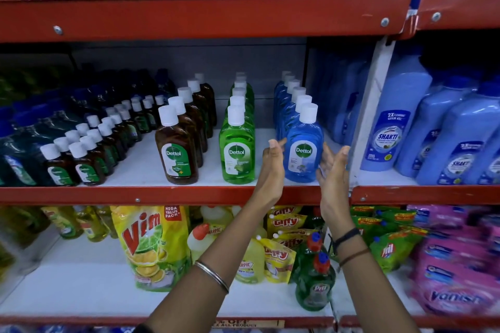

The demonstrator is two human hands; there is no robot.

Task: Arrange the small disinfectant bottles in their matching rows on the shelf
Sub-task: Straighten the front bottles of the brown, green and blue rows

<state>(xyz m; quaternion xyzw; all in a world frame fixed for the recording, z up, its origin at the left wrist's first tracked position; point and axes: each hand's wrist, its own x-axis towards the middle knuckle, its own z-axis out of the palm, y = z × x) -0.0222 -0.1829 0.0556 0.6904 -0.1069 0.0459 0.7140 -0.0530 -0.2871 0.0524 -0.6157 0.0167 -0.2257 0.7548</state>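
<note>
On the middle shelf [151,194] three rows of Dettol bottles with white caps run front to back: brown [176,153], green [238,150] and blue [303,151]. Small brown bottles [81,159] stand in rows further left. My left hand [273,162] is flat and open beside the left side of the front blue bottle, fingertips at its shoulder. My right hand [334,167] is open at the bottle's right side, palm facing it. Neither hand is closed around the bottle. It stands upright at the shelf's front edge.
Large blue Shakti bottles [400,121] fill the bay to the right past a white upright [370,105]. The shelf above [205,12] carries more Dettol packs. Below sit a Vim pouch [151,246], Giffy packs [284,224], green Pril bottles [315,278] and pink Vanish pouches [454,265].
</note>
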